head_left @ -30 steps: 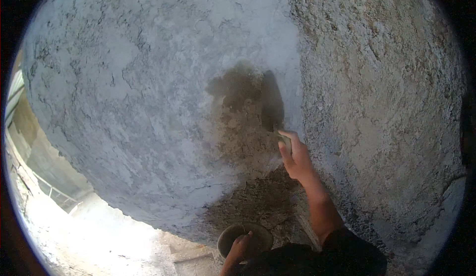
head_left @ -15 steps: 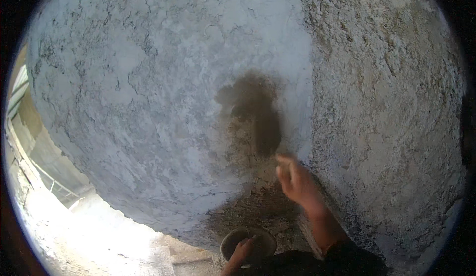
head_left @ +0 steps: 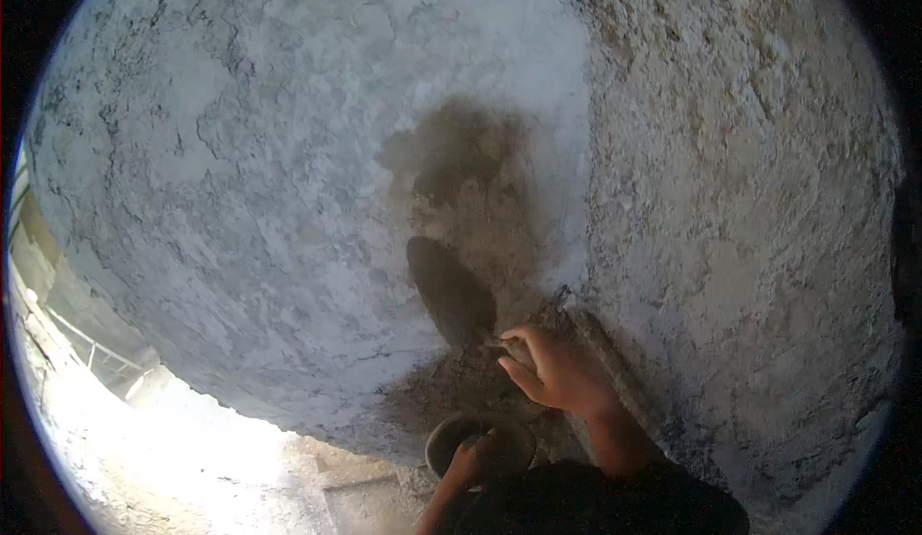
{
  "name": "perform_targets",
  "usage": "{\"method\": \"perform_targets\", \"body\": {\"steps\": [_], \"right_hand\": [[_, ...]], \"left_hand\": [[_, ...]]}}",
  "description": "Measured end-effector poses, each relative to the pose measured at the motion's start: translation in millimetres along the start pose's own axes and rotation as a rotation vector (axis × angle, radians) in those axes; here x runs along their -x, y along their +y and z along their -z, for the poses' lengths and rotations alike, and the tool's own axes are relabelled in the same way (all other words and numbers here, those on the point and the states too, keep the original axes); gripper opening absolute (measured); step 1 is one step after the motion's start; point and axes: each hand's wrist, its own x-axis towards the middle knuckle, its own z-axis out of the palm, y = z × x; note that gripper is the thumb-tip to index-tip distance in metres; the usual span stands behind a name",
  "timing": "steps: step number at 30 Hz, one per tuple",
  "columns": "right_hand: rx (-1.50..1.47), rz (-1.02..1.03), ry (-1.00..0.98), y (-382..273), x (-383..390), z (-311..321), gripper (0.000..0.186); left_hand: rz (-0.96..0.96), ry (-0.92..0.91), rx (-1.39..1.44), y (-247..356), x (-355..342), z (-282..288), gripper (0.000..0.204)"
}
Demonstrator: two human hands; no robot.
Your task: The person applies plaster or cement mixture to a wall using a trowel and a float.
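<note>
My right hand (head_left: 543, 367) is closed round the handle of a dark, elongated trowel (head_left: 449, 290), whose blade lies tilted up-left against a patch of damp grey-brown mortar (head_left: 471, 170) on the pale wall. Below it, my left hand (head_left: 471, 458) grips a round shallow bowl (head_left: 514, 439) at the bottom of the picture. The bowl's contents are too dark to make out.
The wall (head_left: 240, 151) fills most of the view, smoother on the left, with rough plaster (head_left: 740, 199) on the right. At lower left, past the wall's edge, is bright ground (head_left: 211, 449) and a pale railing or ladder (head_left: 101, 352).
The trowel and my right hand have moved down and left from the patch's right side, and the blade has turned from upright to slanting. My left hand still holds the bowl.
</note>
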Motion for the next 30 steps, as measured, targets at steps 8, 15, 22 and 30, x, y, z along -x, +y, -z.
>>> {"method": "perform_targets", "body": {"steps": [8, 15, 22, 30], "right_hand": [[0.205, -0.169, -0.026, -18.2, 24.8, 31.6, 0.047], [0.366, 0.365, 0.217, -23.1, 30.6, 22.4, 0.040], [0.489, 0.550, 0.208, -50.2, 23.2, -10.6, 0.066], [0.863, 0.474, 0.396, -87.9, 1.4, -17.1, 0.096]], "left_hand": [[-0.268, -0.142, -0.241, -45.2, -22.8, -5.2, 0.038], [-0.168, -0.146, -0.226, -59.6, -14.1, 22.9, 0.045], [-0.016, -0.114, 0.068, -42.8, 28.4, 41.5, 0.043], [0.057, -0.116, 0.101, -47.6, 50.8, 77.6, 0.048]]}}
